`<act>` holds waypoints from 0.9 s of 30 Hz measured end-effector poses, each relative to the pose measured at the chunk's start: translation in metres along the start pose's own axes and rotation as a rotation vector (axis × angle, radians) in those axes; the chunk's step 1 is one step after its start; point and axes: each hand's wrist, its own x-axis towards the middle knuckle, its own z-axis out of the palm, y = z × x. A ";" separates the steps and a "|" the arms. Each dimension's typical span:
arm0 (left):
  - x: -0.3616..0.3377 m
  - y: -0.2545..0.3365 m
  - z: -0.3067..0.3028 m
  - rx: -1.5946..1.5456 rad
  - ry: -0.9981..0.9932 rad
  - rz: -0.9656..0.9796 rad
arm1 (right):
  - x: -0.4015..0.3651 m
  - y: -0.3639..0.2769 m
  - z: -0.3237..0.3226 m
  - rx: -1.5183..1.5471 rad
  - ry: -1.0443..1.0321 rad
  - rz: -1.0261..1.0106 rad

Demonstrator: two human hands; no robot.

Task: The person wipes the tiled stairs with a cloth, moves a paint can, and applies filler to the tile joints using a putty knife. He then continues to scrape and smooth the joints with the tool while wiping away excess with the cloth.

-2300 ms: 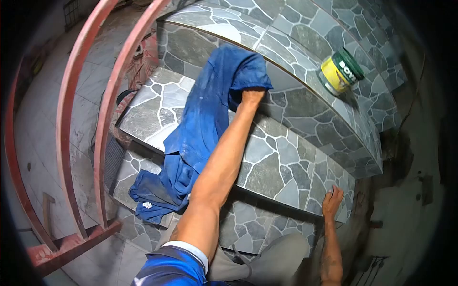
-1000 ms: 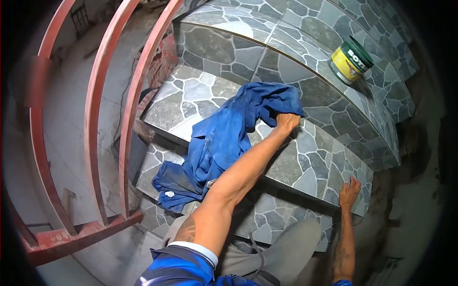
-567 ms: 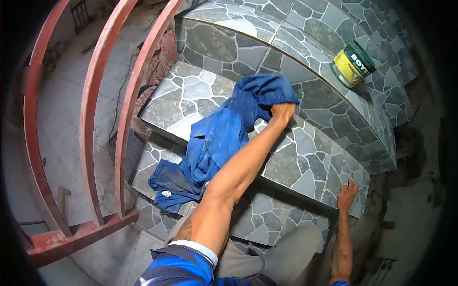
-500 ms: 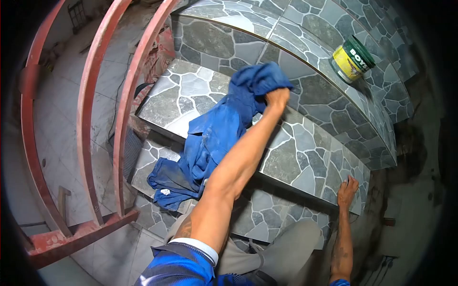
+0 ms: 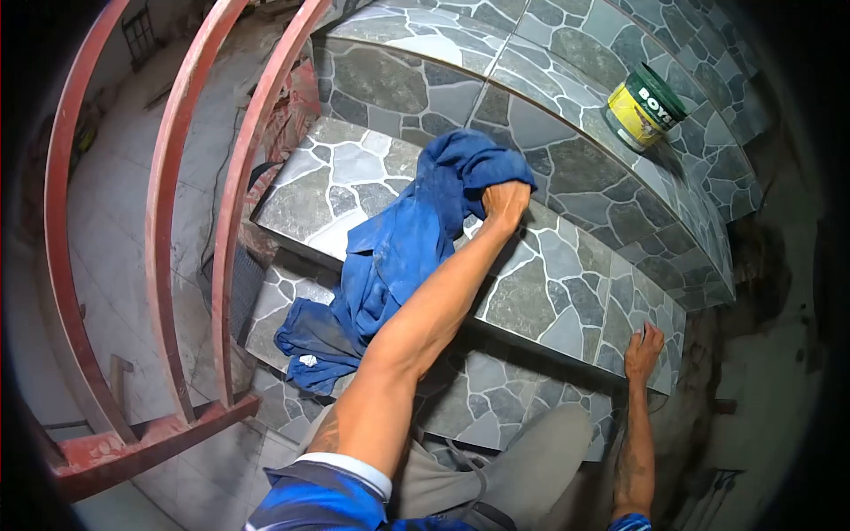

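Curved red metal railing bars (image 5: pixel 158 221) rise at the far left, with dark mesh material (image 5: pixel 239 288) behind them. Beside the railing, a crumpled blue cloth garment (image 5: pixel 398 248) lies across a grey stone-patterned tiled step (image 5: pixel 522 292), its lower end draped over the front edge, near the left corner, onto the lower tiled step (image 5: pixel 482 398). A small white patch shows on that lower end. The person's left hand (image 5: pixel 506 202) grips the garment's bunched upper end near the back edge of the step, fingers partly hidden in the folds. Grey trousers (image 5: pixel 531 460) show below. Near the step's right edge, toward the front corner, the right hand (image 5: pixel 644 350) rests with bent fingers; whether it holds anything cannot be told. Above, a green-and-yellow plastic bucket (image 5: pixel 645 106) stands on the upper tiled step (image 5: pixel 575 102), near its curved front edge.
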 end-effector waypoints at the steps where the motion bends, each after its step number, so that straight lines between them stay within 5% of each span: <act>1: -0.004 0.000 -0.004 0.061 -0.001 0.042 | 0.002 0.000 0.002 -0.004 0.017 -0.004; 8: 0.006 -0.007 -0.016 -0.055 0.136 0.099 | 0.000 0.004 0.006 -0.007 0.020 -0.020; 10: 0.008 -0.014 -0.009 0.002 -0.058 0.081 | -0.002 0.000 0.002 0.005 -0.002 -0.001; 13: 0.013 -0.012 -0.008 -0.126 -0.288 -0.408 | 0.003 -0.001 0.000 0.004 0.018 0.006; 16: 0.024 -0.009 -0.019 -0.091 -0.330 -0.424 | 0.000 -0.001 0.004 -0.024 0.023 0.003; 19: 0.021 0.025 -0.038 -0.144 -0.223 -0.361 | 0.002 0.001 0.004 -0.021 0.032 0.012; 20: 0.025 0.022 -0.030 -0.006 -0.379 -0.071 | 0.000 0.000 0.005 -0.013 0.023 0.016; 22: 0.034 -0.035 0.093 0.000 -0.362 -0.126 | -0.003 -0.003 0.001 -0.015 -0.005 0.013; 24: 0.018 -0.044 0.039 0.225 -0.625 -0.041 | 0.004 -0.002 0.000 -0.009 0.012 0.002; 26: 0.014 -0.012 0.000 -0.065 -0.203 -0.409 | 0.000 0.001 0.004 0.003 0.033 -0.001; 27: 0.016 -0.011 -0.012 -0.105 -0.267 -0.399 | 0.000 0.001 0.003 0.003 0.041 0.001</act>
